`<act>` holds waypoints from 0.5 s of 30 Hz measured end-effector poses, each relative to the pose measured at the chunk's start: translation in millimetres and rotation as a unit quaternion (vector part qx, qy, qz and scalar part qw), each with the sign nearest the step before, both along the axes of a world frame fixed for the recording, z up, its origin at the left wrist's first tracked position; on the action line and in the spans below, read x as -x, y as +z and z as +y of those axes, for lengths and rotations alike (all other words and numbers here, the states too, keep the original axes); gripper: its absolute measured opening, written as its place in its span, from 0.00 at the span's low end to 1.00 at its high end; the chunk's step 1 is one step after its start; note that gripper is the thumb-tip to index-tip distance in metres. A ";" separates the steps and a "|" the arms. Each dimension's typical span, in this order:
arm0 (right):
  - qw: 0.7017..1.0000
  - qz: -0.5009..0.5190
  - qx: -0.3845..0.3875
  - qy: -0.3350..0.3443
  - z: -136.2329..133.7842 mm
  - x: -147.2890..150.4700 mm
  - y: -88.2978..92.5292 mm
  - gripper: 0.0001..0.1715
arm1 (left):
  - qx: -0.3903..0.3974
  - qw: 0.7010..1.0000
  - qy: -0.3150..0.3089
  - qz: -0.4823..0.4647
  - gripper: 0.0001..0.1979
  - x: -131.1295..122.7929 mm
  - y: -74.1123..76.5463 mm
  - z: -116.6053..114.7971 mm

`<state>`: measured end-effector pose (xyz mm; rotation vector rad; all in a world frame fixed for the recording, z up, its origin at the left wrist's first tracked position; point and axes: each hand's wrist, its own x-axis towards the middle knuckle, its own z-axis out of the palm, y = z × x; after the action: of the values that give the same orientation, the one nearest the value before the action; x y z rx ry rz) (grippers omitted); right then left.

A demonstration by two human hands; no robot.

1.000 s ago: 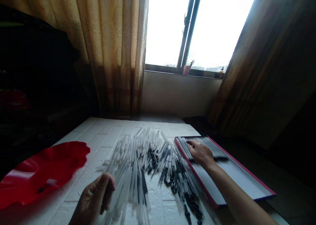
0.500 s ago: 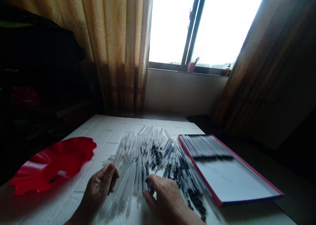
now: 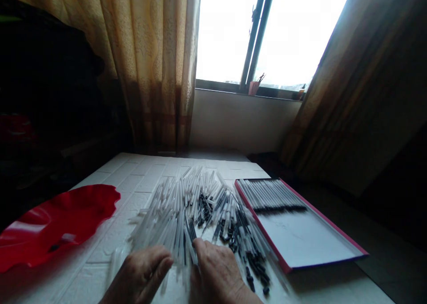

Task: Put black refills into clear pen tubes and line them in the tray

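Observation:
A pile of clear plastic pen barrels (image 3: 167, 202) covers the middle of the white table (image 3: 96, 224). On its right side lie pens with black ends (image 3: 253, 255), pointing several ways. My left hand (image 3: 145, 268) is at the pile's near left edge, thumb and fingers closed together; what they hold, if anything, is hidden. My right hand (image 3: 216, 266) reaches into the near middle of the pile. Its fingers are bent closed beside some dark pen refills (image 3: 190, 228), and the fingertips are partly out of sight. Right of the pile is a shallow pink-edged box (image 3: 307, 242) with a row of pens (image 3: 270, 193) across its far end.
A red wavy-rimmed bowl (image 3: 66, 215) stands on the left of the table. Behind the table are patterned curtains (image 3: 150, 64) and a bright window. A pink cup (image 3: 254, 88) with thin sticks stands on the sill.
My left hand has moved right and nearer to me, its thumb now against the fingers. My right hand's fingers have closed down at the pens. The whole view has shifted slightly.

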<state>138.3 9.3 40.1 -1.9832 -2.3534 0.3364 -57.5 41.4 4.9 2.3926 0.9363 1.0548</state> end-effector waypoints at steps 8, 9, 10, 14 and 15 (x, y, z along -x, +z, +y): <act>0.986 0.023 -0.132 0.095 -10.4 -5.3 -10.9 0.14 | -0.312 0.937 0.011 0.153 0.16 -9.4 7.2 -1.3; 0.979 0.040 -0.156 0.125 -10.6 -6.2 -15.7 0.15 | -0.337 0.928 0.004 0.161 0.14 -9.9 7.9 0.2; 0.971 0.058 -0.177 0.150 -10.4 -7.4 -19.6 0.15 | -0.349 0.922 -0.011 0.167 0.13 -10.3 8.5 1.4; 0.954 0.135 -0.199 0.179 -7.1 -23.2 -16.1 0.05 | -0.322 0.929 -0.053 0.176 0.19 -8.8 6.3 1.5; 0.954 0.157 -0.196 0.162 -5.9 -31.2 -10.8 0.05 | -0.310 0.932 -0.044 0.180 0.19 -7.8 4.5 0.3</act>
<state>169.5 3.5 29.4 -1.2712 -2.3065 0.1605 -49.8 41.8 9.5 3.2009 0.6499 1.0042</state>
